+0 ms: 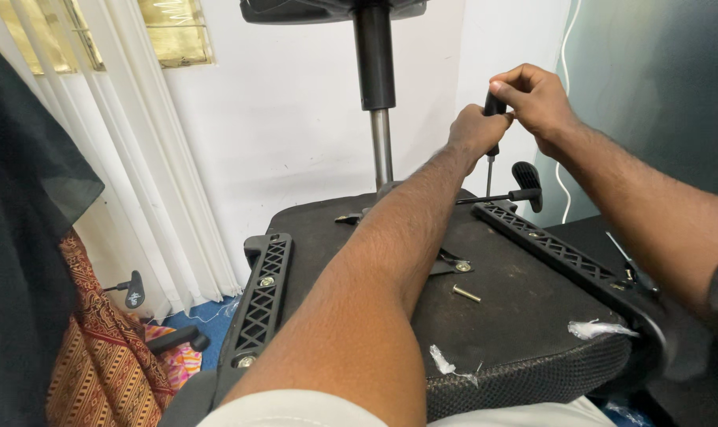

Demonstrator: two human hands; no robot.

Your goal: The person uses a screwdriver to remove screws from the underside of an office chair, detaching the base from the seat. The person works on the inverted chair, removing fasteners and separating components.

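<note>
I had both hands up on a black-handled screwdriver [491, 134], which stood upright over the far edge of an upturned office chair seat [517, 316]. My left hand [476, 130] was wrapped around the handle from the near side, fingers closed on it, with the forearm stretching across the middle of the seat. My right hand [537, 99] was closed over the top of the same handle, knuckles bent, thumb pressing down. The thin metal shaft dropped from between them toward the seat's underside, close to the gas lift column [381, 119] that rose straight up to the chair base at the top of the view.

A black lever [517, 190] with a paddle end stuck out just beside the shaft. On the seat lay a loose brass-coloured bolt [466, 293], near my left forearm and apart from the tool. A black latticed arm bracket [260, 304] ran along the left edge, and a matching bracket [556, 249] along the right. Shreds of clear plastic [600, 328] clung to the near edge. White vertical blinds [137, 158] hung at the left, with a patterned orange cloth [98, 348] below them.
</note>
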